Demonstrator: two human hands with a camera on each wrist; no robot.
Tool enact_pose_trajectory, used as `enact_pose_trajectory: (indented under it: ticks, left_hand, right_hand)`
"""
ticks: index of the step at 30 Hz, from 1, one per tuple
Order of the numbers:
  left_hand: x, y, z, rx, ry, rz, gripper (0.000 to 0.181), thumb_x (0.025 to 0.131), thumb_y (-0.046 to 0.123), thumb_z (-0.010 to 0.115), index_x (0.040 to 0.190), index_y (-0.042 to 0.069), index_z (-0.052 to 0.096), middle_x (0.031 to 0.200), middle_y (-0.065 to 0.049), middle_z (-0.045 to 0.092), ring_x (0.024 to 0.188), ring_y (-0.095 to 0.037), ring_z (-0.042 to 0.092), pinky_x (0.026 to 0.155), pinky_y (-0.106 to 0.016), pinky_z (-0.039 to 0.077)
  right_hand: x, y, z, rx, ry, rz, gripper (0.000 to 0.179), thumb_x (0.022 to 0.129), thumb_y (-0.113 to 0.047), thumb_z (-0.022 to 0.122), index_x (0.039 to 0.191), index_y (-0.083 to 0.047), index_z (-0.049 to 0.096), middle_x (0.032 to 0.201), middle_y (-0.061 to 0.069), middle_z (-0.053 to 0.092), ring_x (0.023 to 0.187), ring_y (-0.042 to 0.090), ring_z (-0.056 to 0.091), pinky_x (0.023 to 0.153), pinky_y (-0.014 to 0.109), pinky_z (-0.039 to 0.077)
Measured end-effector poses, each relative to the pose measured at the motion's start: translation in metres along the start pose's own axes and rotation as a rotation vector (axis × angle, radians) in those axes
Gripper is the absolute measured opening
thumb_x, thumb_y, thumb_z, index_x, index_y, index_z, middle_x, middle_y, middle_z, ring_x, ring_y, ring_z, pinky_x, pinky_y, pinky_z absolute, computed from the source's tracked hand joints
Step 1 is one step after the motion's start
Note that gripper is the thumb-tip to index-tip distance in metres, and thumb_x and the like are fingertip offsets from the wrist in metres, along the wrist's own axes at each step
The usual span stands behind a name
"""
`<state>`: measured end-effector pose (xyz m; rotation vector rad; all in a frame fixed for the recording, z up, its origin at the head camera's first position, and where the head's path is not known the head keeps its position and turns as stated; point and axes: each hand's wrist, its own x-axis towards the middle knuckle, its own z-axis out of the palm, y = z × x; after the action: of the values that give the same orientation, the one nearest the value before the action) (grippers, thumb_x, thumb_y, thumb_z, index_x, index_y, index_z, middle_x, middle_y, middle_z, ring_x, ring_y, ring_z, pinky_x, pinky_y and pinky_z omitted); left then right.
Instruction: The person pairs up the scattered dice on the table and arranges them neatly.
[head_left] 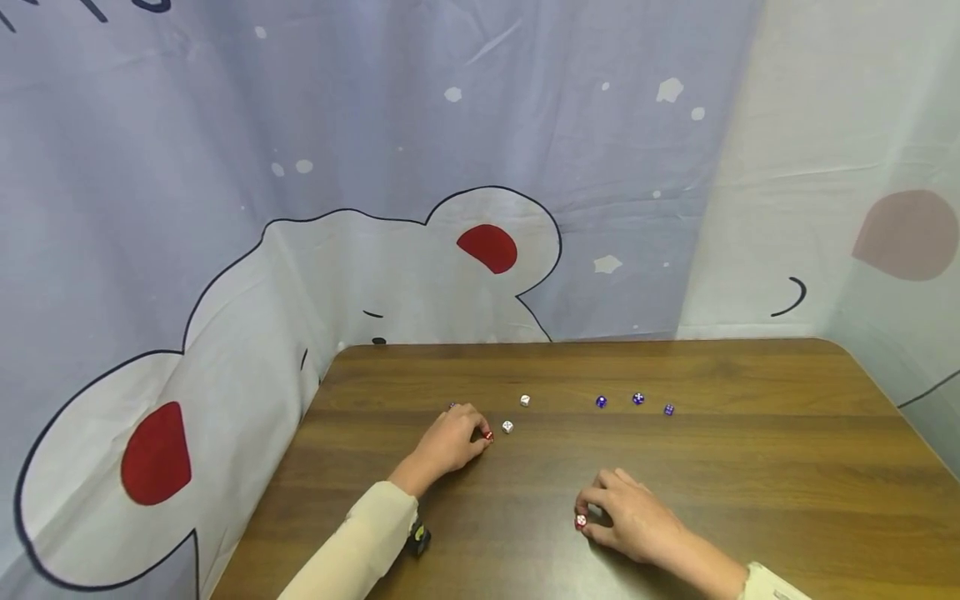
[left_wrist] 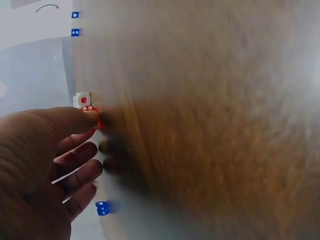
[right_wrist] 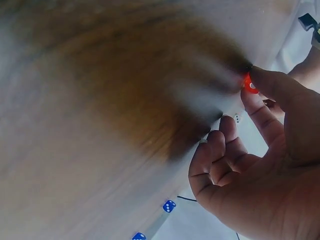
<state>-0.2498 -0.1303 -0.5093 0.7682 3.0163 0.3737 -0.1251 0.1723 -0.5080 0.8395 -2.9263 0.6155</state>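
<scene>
My left hand [head_left: 447,442] pinches a red die [head_left: 488,436] between thumb and forefinger, low over the wooden table. Just to its right lies a white die [head_left: 507,427], with a second white die [head_left: 525,401] farther back. Beyond the left knuckles a blue die [head_left: 452,406] is mostly hidden in the head view; the left wrist view shows that blue die [left_wrist: 102,208] past the fingertips. Nearer the front, my right hand [head_left: 633,517] holds another red die [head_left: 581,522] by thumb and forefinger, its other fingers bent. Fingertips cover part of each red die.
Three more dice, a blue die [head_left: 602,402], a purple-blue die [head_left: 638,398] and a blue die [head_left: 669,409], lie toward the back right of the table [head_left: 750,467]. A printed curtain [head_left: 630,183] hangs behind the table's far edge. A black strap [head_left: 418,538] is on the left wrist.
</scene>
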Motion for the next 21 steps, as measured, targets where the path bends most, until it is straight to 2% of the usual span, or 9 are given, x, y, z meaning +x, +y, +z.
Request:
enact_pose_trajectory:
  ticks: [8, 21]
  left_hand:
    - [-0.006, 0.009, -0.002, -0.046, -0.02, -0.014, 0.009, 0.092, 0.025, 0.075, 0.094, 0.017, 0.072, 0.105, 0.003, 0.063, 0.103, -0.017, 0.058, 0.094, -0.037, 0.05]
    - [-0.016, 0.02, 0.005, -0.011, 0.031, 0.037, 0.009, 0.09, 0.026, 0.076, 0.09, 0.019, 0.071, 0.1, 0.005, 0.063, 0.096, -0.015, 0.056, 0.088, -0.034, 0.05]
  right_hand:
    - [-0.001, 0.001, -0.001, -0.012, 0.001, 0.002, 0.02, 0.082, -0.032, 0.082, 0.093, -0.035, 0.065, 0.092, -0.015, 0.05, 0.083, 0.005, 0.04, 0.067, 0.027, 0.037]
    - [-0.001, 0.0, -0.001, -0.034, 0.018, -0.003, 0.021, 0.081, -0.033, 0.083, 0.092, -0.035, 0.065, 0.09, -0.015, 0.049, 0.082, 0.006, 0.039, 0.065, 0.026, 0.036]
